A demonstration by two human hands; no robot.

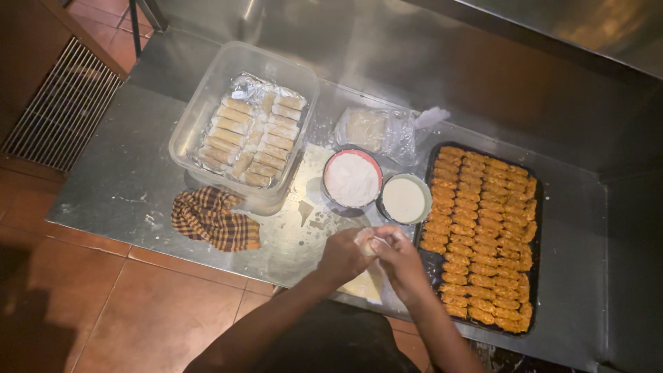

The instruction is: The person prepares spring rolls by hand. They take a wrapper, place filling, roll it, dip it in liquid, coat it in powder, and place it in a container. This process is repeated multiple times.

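Steel tabletop; near its front edge, left hand and right hand both pinch a pale, thin wrapper; black tray beside

Near the steel table's front edge, the left hand and right hand meet, pinching a pale wrapper, seemingly half-rolled. Just behind them stand a bowl of flour and a bowl of white paste, with a dark tray of orange fillings toward the right edge. A clear tub of finished rolls sits by the back left corner, a checked cloth in front of it.

Dull brushed-metal table, clear plastic tub (foil-lined), checked cloth.
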